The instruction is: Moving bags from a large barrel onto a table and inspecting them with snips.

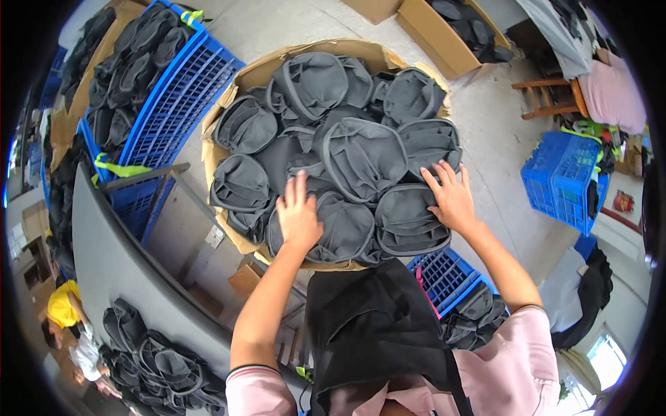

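Observation:
A large cardboard box [206, 156] in front of me is heaped with dark grey fabric pouches [365, 161] with rounded, piped edges. My left hand [300, 216] lies on the pouches at the near left of the heap, fingers stretched out. On the right side my right hand [452, 200] rests with spread fingers over the edges of two pouches, one above the other. Neither hand is closed around anything. What lies under the top layer is hidden.
Blue plastic crates [173, 104] full of dark pieces stand at the left, beside a grey tabletop [132, 243]. Another blue crate [444, 277] is near my right side, and one [558, 177] stands far right. An open carton [444, 35] and a wooden stool [548, 97] are beyond.

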